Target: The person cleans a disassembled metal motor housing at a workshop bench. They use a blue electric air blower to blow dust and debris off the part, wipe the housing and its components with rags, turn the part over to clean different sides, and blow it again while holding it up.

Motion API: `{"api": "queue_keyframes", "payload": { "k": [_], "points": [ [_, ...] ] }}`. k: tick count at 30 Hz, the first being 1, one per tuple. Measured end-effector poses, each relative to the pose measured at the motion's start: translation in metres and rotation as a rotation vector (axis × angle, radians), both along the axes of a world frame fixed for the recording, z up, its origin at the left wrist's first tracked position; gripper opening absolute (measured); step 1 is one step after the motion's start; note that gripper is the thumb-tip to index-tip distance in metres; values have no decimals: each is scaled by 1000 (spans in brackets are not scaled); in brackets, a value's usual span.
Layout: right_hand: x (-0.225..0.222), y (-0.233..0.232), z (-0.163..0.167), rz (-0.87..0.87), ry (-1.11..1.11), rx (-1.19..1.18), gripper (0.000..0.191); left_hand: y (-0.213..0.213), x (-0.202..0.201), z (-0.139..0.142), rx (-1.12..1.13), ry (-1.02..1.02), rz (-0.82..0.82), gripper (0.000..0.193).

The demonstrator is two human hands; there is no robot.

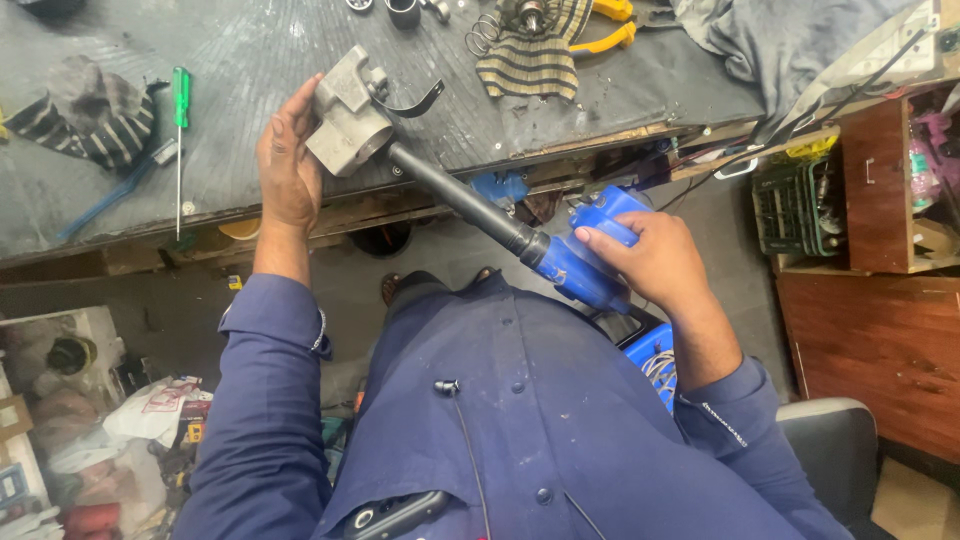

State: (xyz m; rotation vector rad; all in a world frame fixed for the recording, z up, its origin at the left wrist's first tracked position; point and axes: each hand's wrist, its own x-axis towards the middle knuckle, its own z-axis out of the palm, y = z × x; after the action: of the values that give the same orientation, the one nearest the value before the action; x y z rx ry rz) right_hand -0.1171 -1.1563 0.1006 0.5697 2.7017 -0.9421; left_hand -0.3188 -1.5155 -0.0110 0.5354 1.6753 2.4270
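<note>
- Fingers first: the left hand (288, 160) is wrapped around the side of a grey metal casting (345, 115), thumb on the near face, fingers curled behind it. The right hand (655, 255) is closed on the blue blower (585, 255), index finger lying along the top of its body.
- The workbench (250, 60) fills the top of the frame, and the casting sits just above its front edge, upper middle-left. I'd rest it on the bench instead of holding it free, less wobble.
- The blower is centre-right, below the bench edge, and its black nozzle (460, 200) runs up-left until the tip meets the casting's round end. Looks like it's touching or right at the opening. Keep it lined up straight with the bore, I reckon, and aim any dust away from the face.
- A striped rag (530, 55) lies at top centre, handy for wiping.
- A green screwdriver (180, 130) lies at upper left, well clear of both hands.
</note>
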Motion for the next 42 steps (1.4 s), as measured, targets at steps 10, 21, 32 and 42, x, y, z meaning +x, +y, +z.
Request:
{"api": "queue_keyframes", "payload": {
  "k": [10,21,32,42],
  "points": [
    [-2,-6,12,-9,-56,-24,48,1,-2,0,5,9,12,84],
    [-14,-11,36,10,-112,84,50,-1,1,-5,-42,66,76,62],
    [-15,-14,27,1,-88,-12,46,-2,2,-6,-203,163,94,71],
    [10,-13,-14,-125,0,-246,36,-5,7,-4,-728,312,314,105]
  ]
}}
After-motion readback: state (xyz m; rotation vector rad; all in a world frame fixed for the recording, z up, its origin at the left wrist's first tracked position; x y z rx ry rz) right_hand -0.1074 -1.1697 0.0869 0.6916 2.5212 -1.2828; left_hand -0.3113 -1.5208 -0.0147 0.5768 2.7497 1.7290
